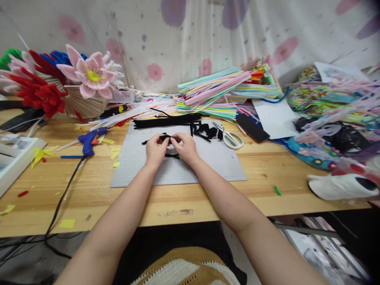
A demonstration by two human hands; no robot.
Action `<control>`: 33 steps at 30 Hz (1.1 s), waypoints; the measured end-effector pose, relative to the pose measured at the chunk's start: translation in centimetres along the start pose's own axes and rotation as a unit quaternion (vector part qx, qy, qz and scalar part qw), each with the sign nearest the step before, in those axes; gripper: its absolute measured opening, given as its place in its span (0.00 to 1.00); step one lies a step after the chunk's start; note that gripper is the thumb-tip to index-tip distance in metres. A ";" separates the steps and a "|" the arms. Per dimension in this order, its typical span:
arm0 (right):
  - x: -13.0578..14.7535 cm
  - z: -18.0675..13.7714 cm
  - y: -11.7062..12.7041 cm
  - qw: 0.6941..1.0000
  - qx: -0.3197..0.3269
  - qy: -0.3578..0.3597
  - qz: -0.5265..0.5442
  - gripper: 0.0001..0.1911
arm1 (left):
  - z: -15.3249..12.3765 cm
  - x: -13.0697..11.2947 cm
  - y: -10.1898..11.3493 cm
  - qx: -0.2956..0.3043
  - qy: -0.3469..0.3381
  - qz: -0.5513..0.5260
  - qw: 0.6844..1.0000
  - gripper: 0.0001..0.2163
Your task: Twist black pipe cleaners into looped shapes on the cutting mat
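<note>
Both hands meet over a grey cutting mat [130, 170]. My left hand [156, 149] is closed, its thumb and fingers pinching a black pipe cleaner [166, 137]. My right hand [186, 147] grips the same piece from the other side, fingertips almost touching the left ones. Parts of it are hidden behind the fingers. Just below the hands lies another short black piece [172, 156]. A bundle of straight black pipe cleaners [168, 121] rests beyond them. Bent and curled black pieces [204, 130] sit to the right, beside scissors [231, 138] with pale handles.
A blue glue gun [89, 141] with a black cord lies left. Pink and red pipe-cleaner flowers [92, 75] stand at back left. Pastel pipe cleaner bundles [213, 89] are piled behind the mat. A dark phone [252, 128], white paper [274, 118] and a white roll [341, 187] lie right.
</note>
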State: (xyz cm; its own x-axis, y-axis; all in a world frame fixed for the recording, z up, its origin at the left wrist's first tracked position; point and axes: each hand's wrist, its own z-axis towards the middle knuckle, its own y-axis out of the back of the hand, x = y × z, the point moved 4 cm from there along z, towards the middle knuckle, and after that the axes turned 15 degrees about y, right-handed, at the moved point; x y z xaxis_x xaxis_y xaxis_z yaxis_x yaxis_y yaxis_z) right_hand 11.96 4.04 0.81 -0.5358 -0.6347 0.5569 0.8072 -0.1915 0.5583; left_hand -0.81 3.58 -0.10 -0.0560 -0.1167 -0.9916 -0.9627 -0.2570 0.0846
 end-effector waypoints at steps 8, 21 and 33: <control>-1.1 0.2 -0.2 0.982 -0.012 -0.043 0.184 0.12 | 0.3 -0.3 0.0 0.123 0.128 -0.160 0.971 0.13; -1.5 0.3 -0.4 0.926 -0.029 -0.096 0.364 0.19 | 0.1 -1.0 0.2 0.160 0.017 -0.058 0.985 0.15; -2.4 0.4 -0.3 0.922 -0.030 -0.111 0.370 0.18 | 0.9 -0.5 0.9 0.086 -0.060 0.057 0.993 0.15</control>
State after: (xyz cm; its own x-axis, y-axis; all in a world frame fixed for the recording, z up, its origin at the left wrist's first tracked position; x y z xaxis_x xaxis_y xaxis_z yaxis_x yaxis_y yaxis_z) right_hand 12.93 5.91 -0.45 0.1352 -0.4412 0.8872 0.9806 0.1877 -0.0561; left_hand -1.87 4.23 0.42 -0.1891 -0.0182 -0.9818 -0.9785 -0.0805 0.1900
